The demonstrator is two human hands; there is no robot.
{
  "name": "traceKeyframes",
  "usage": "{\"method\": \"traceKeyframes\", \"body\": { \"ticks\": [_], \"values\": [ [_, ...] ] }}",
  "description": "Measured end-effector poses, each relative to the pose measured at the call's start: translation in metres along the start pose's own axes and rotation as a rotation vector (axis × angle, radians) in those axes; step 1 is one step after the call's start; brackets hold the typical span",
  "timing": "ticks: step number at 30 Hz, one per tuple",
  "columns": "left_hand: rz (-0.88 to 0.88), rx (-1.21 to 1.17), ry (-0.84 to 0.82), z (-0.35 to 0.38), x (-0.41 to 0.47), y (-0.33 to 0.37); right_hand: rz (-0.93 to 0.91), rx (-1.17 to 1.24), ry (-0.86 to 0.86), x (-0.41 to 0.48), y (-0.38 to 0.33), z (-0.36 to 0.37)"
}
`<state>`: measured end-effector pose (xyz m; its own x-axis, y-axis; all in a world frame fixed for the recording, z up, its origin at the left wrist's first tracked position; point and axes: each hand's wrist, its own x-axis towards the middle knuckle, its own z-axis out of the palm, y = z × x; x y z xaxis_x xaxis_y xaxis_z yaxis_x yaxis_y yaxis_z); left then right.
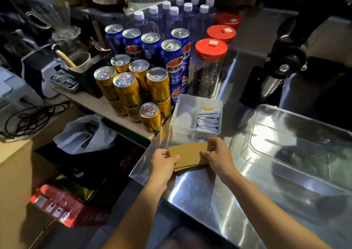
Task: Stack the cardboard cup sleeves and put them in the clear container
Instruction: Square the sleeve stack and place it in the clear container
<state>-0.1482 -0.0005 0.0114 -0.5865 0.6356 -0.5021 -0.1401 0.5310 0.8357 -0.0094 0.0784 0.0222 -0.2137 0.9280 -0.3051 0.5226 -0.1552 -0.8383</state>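
A small stack of flat brown cardboard cup sleeves (188, 154) rests on the steel counter (205, 195) near its left corner. My left hand (163, 163) pinches the stack's left end, thumb on top. My right hand (219, 155) grips the right end, fingers curled over the far edge. A lower sleeve pokes out slightly at the front. The clear container (266, 165) lies to the right of my hands, large, rectangular, with nothing visible inside it.
A white divided tray (182, 113) with sachets sits just behind the sleeves. Gold cans (127, 88), blue cans (171, 58), water bottles and red-lidded jars (210, 66) crowd the back left. A black grinder (285, 58) stands at the back right. Left of the counter edge is a drop to boxes.
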Motion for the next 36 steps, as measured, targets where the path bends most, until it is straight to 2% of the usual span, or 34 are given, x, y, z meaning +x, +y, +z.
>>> {"method": "traceKeyframes", "body": {
  "ticks": [2,5,14,19,21,24,28,31,34,36],
  "values": [
    [-0.003,0.045,-0.014,0.0,0.001,0.0,-0.014,-0.051,0.003,0.002,0.003,0.0],
    [-0.054,0.061,-0.057,-0.003,0.006,0.003,0.08,0.0,-0.035,0.005,0.005,-0.005],
    [-0.089,0.07,-0.105,-0.005,0.015,-0.001,0.2,0.036,-0.362,0.012,-0.004,-0.023],
    [-0.023,-0.017,-0.191,-0.012,0.007,-0.011,0.163,0.163,-0.485,0.006,0.005,-0.029],
    [0.004,-0.01,-0.241,-0.014,0.004,-0.016,0.116,0.25,-0.474,0.002,0.01,-0.03],
    [0.072,0.04,-0.332,-0.016,-0.001,-0.016,-0.008,0.227,-0.431,-0.008,0.019,-0.032],
    [0.222,0.019,-0.302,-0.005,-0.014,-0.015,-0.106,0.269,-0.363,-0.021,0.03,-0.031],
    [0.31,-0.004,-0.314,0.004,-0.021,-0.015,-0.103,0.354,-0.321,-0.027,0.036,-0.031],
    [0.32,-0.159,-0.439,0.012,-0.023,-0.016,-0.086,0.488,-0.305,-0.031,0.043,-0.031],
    [0.255,-0.315,-0.5,0.016,-0.024,-0.016,-0.084,0.563,-0.26,-0.035,0.047,-0.029]
  ]
}}
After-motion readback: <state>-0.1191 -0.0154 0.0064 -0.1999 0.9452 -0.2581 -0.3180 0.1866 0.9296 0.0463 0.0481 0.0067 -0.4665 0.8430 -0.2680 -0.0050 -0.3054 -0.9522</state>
